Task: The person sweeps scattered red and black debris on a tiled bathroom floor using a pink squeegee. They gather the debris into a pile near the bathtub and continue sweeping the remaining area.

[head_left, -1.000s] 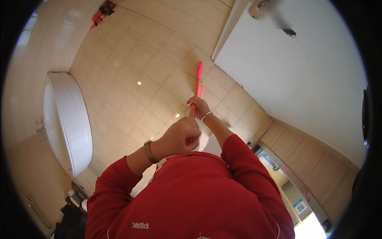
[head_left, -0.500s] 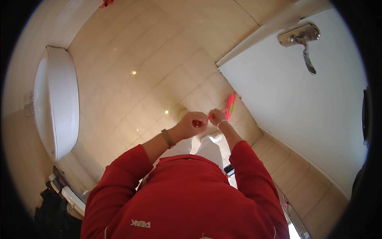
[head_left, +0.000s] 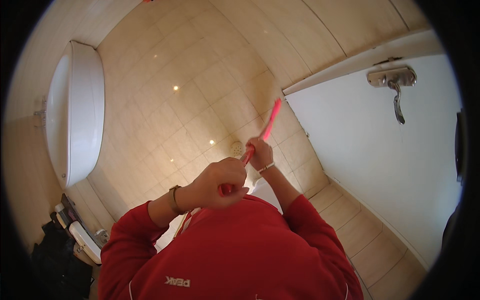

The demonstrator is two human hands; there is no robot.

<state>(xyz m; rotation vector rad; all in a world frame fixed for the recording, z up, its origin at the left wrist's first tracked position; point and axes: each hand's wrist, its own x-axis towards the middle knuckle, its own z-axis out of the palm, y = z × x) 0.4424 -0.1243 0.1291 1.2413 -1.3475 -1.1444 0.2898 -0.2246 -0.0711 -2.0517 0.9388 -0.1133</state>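
Observation:
Both my hands are closed around the red handle of a broom (head_left: 272, 119). My left hand (head_left: 216, 179) grips the top of the handle, and the rounded red end shows out of its fist, close to my body. Farther along and to the right, my right hand (head_left: 262, 156) wraps around the handle lower down. Beyond it the bright pink head points away, toward the edge of the white door; it is narrow and somewhat blurred. Whether it touches the tiled floor I cannot tell.
A white door (head_left: 370, 150) with a metal handle (head_left: 395, 82) stands at the right. Along the left wall is a white bathtub (head_left: 86, 115). Beige tiles (head_left: 200, 100) cover the floor. Dark cloth (head_left: 57, 260) and white items lie at the lower left. A patterned slipper (head_left: 236, 148) shows beyond my hands.
Both hands have moved left and nearer my body with the broom. Its pink head has swung left and away from me. The view of the room has shifted slightly.

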